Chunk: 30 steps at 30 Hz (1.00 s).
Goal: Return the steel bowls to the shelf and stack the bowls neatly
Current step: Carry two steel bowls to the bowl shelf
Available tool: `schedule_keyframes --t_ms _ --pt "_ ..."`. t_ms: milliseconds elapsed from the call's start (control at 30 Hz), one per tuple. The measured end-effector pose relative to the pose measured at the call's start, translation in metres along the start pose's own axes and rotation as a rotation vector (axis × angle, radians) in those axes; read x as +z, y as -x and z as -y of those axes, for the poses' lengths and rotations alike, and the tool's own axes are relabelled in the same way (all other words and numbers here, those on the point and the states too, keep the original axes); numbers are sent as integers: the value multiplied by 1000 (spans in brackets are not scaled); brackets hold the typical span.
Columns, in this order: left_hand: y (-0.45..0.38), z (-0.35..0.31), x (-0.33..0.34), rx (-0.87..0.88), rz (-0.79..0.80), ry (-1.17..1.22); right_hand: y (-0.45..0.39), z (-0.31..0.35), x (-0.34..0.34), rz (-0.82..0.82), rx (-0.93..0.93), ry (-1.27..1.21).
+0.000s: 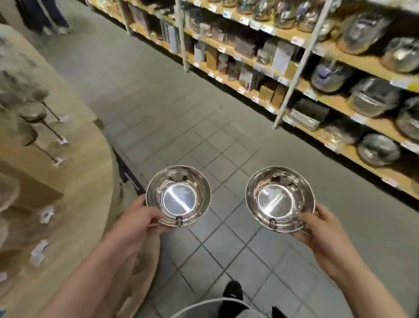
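Note:
I hold two shiny steel bowls over a tiled aisle floor, both upright with their mouths facing up. My left hand (142,219) grips the near-left rim of the left steel bowl (178,195). My right hand (320,232) grips the near-right rim of the right steel bowl (279,198). The bowls are apart, with a gap of floor showing between them. A long wooden shelf (366,62) with several tiers runs along the right side, carrying wrapped steel pots and bowls.
A curved wooden display stand (65,195) with ladles and price tags stands close on my left. Another person's legs (45,10) are at the far end of the aisle. White shelf posts (292,83) stand along the shelf front. My black shoes show below.

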<state>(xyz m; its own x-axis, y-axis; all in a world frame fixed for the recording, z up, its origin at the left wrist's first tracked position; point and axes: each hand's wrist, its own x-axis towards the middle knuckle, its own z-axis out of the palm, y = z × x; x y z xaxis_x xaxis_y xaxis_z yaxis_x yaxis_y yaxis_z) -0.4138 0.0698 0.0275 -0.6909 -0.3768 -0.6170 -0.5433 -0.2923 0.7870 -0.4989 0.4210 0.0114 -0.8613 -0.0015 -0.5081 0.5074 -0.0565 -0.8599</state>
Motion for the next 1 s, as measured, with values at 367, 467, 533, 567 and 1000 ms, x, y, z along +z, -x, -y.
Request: schedule_keyframes --t_ms 367,467,533,567,1000 --pt "-93 -69 93 22 45 -30 -113 81 -29 54 -9 -5" --pt "-131 -86 102 8 49 -14 -149 94 -21 38 -4 -21" --pt "-161 -101 110 7 75 -6 -175 105 -13 22 -5 -26" --pt "-178 -109 114 9 83 -3 -189 111 -8 15 -10 -27" --pt "-387 -288 182 43 199 -97 -375 233 71 -45 -96 -40"
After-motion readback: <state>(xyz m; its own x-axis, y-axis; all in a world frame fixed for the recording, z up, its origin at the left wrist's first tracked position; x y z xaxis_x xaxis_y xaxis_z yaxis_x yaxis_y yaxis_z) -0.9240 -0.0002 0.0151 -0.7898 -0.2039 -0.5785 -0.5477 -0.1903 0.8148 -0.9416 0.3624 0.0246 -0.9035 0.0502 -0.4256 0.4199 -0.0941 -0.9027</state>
